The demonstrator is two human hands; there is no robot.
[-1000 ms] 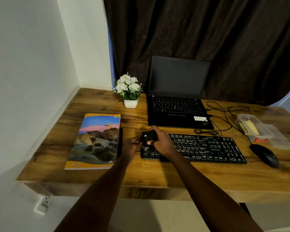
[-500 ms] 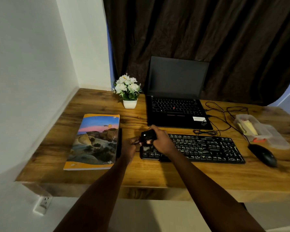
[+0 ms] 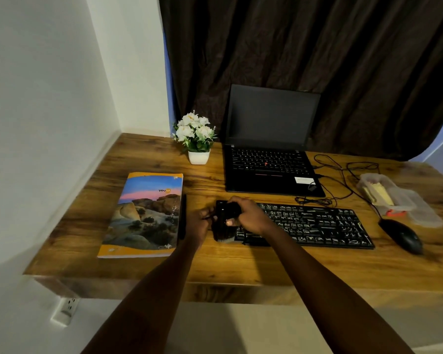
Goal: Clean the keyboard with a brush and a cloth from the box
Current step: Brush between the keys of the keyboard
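Wooden desk [image 3: 241, 261] runs wall to wall, with a white power strip [image 3: 64, 309] on the wall under its left corner. Farthest left on the top lies a book [image 3: 143, 215] with a desert landscape cover, and a dark pen [image 3: 183, 217] lies along its right edge. Behind these a small white pot of white flowers [image 3: 198, 139] stands near the back. The left hand [image 3: 201, 223] sits just right of the pen, its fingers curled against the left end of the keyboard [image 3: 310, 223]; whether it grips the edge or only steadies it cannot be told. The right hand [image 3: 246, 215] is wrapped around a black brush [image 3: 224, 223], bristles down on the keyboard's leftmost keys, and hides the keys beneath it. An open black laptop [image 3: 269, 149] with a dark screen stands close behind the keyboard, in front of a brown curtain [image 3: 317, 47]. Thin black cables [image 3: 343, 175] loop across the wood to the right of the laptop. Further right a clear plastic box [image 3: 368, 180] holds a yellow cloth [image 3: 379, 194], with its lid [image 3: 425, 213] lying beside it. A black mouse [image 3: 402, 237] rests in front of the box, just off the keyboard's right end.
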